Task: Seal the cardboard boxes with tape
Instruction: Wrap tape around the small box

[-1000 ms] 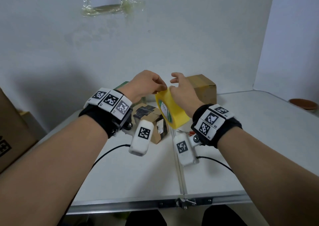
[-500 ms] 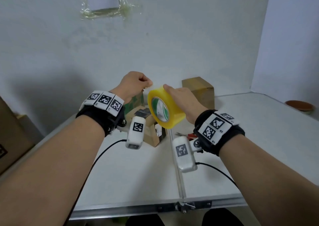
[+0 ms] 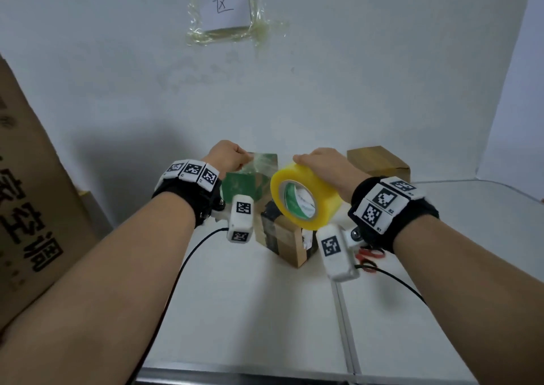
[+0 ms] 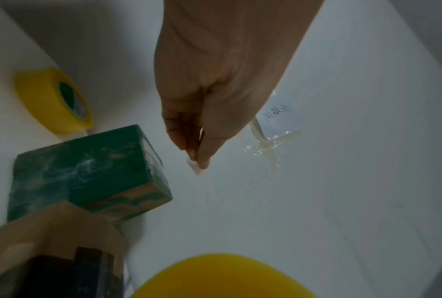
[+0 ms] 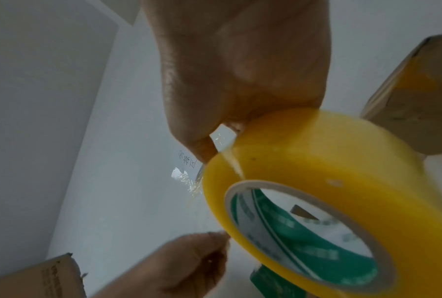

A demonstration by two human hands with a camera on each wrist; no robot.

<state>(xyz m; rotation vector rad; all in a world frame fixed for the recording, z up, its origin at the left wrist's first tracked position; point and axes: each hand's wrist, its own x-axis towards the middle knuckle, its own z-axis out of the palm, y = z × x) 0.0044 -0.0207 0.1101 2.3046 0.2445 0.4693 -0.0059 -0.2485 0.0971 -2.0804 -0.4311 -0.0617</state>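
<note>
Head view: my right hand [image 3: 322, 165] grips yellow tape roll [image 3: 304, 198] above small brown box [image 3: 287, 239] on table [image 3: 250, 311]. My left hand [image 3: 226, 155] pinches pulled tape end [image 4: 195, 168], clear strip stretched between hands, green box [image 3: 247, 183] behind.

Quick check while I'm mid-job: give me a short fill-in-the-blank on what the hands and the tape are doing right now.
1. The right hand holds the ____ tape roll.
2. The left hand pinches the pulled-out ____ of the tape.
3. Behind the tape strip stands a ____ box.
4. A second tape roll lies on the ____.

Missing words: yellow; end; green; table
</note>
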